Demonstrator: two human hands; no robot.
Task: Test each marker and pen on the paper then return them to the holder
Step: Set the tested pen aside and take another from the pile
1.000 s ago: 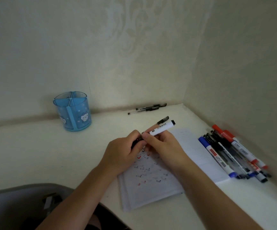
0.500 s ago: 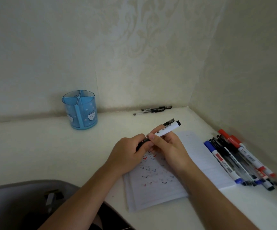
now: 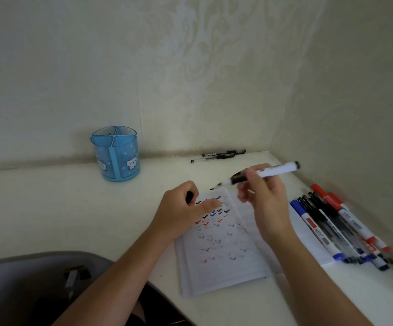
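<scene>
The right hand [image 3: 268, 203] has a curled grip on a marker [image 3: 277, 170], just above the paper [image 3: 221, 255]. The left hand [image 3: 181, 212] rests on the paper, its grip curled round a black cap [image 3: 189, 197]. The holder [image 3: 116, 156] stands well left of the paper, near the wall.

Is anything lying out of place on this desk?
Two black pens lie alone by the back wall, apart from the pile of markers at the right and outside the blue holder. Nothing looks damaged.

One holder [image 3: 116, 158], one notebook [image 3: 226, 267], one held marker [image 3: 277, 170], two pens [image 3: 219, 156] by the wall.
</scene>
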